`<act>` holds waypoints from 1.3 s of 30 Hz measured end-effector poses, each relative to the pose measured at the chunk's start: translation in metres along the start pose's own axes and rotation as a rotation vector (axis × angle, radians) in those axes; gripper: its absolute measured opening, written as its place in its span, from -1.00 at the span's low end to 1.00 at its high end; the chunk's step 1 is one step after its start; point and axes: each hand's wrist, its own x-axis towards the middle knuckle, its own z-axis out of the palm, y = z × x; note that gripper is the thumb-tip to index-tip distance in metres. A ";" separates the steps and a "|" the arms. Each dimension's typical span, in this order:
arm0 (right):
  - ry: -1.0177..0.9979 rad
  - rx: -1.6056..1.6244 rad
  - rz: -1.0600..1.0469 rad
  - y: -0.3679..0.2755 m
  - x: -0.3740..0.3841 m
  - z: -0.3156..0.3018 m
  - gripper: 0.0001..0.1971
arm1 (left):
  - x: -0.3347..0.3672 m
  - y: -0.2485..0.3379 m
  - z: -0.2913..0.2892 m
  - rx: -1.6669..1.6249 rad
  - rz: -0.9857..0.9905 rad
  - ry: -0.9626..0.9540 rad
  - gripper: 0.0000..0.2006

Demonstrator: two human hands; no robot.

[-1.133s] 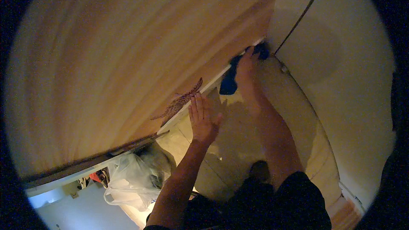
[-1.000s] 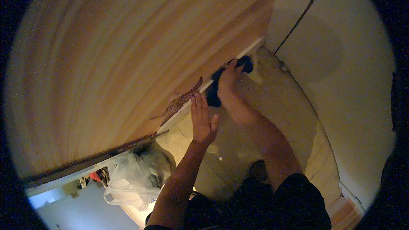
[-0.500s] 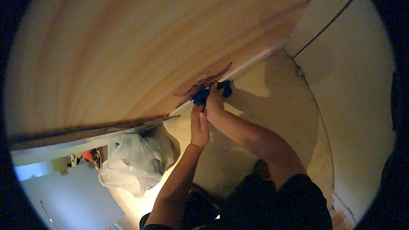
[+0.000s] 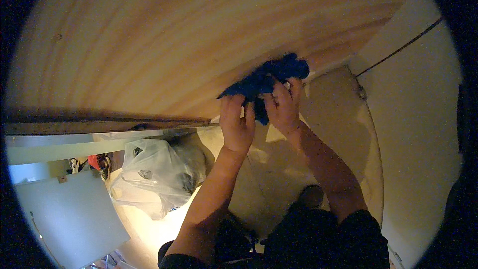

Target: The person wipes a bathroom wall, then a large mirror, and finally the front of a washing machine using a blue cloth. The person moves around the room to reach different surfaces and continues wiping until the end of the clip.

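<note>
A dark blue cloth [image 4: 266, 77], bunched and spread sideways, lies across the lower part of a large wood-grained panel [image 4: 164, 45]. My left hand [image 4: 236, 125] grips the cloth's left end, fingertips partly hidden behind its edge. To the right, my right hand [image 4: 284, 105] has its bent fingers pressed into the middle of the cloth. One fold hangs down between the two hands. The panel's surface behind the cloth is hidden.
A white translucent plastic bag [image 4: 159, 174] with things inside stands on the floor to the left. Beyond it are shoes [image 4: 104, 165] and a pale blue-grey panel [image 4: 69, 219]. A light wall [image 4: 413, 134] with a dark line rises at the right.
Both hands have moved up onto the panel and farther apart, and the bunched cloth is now spread wider. A dark reddish scribble-like patch seen on the panel earlier is now out of sight.
</note>
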 end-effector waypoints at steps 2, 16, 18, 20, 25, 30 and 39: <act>0.011 0.021 -0.007 0.010 -0.006 0.004 -0.70 | 0.005 0.002 0.000 0.102 0.005 -0.048 -0.76; -0.314 -0.260 -0.068 0.023 -0.053 0.018 -0.62 | -0.047 -0.042 0.007 0.250 -0.225 -0.197 -0.84; -0.241 -0.314 -0.247 -0.001 -0.043 0.021 -0.64 | -0.050 -0.046 -0.011 0.233 -0.185 -0.044 -0.82; -0.192 -0.186 -0.321 -0.029 -0.025 0.028 -0.64 | -0.051 -0.052 -0.031 0.251 -0.160 0.038 -0.81; -0.152 -0.123 -0.481 -0.068 -0.026 0.061 -0.58 | -0.060 -0.056 -0.051 0.153 -0.438 0.065 -0.80; -0.293 -0.168 -0.609 -0.025 -0.044 0.071 -0.60 | -0.071 -0.060 -0.038 0.195 -0.491 -0.111 -0.84; -0.473 -0.295 -0.360 -0.001 -0.069 0.052 -0.61 | -0.105 -0.061 0.009 -0.612 -0.881 0.133 -0.74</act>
